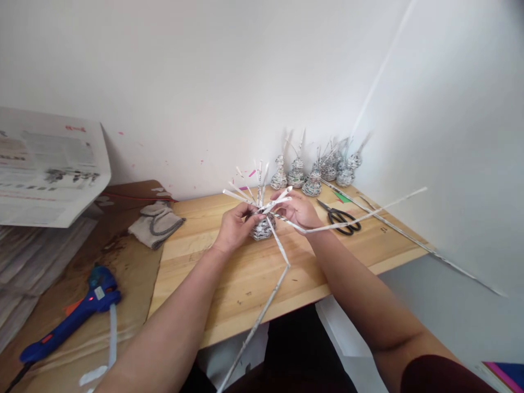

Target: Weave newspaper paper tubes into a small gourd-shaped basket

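Left hand [234,226] curled round weave [262,228] at mid surface [229,273], fingers closed on its side. Weave prob. v. light, crushable; best held low on woven base, not by stiff upright spokes [256,183]. Right hand [301,210] pinching one long tube [360,217], fingers nearly shut.

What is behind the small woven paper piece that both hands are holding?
Behind the woven paper piece, a row of finished woven paper figures stands against the white wall. Left hand and right hand cover its sides.
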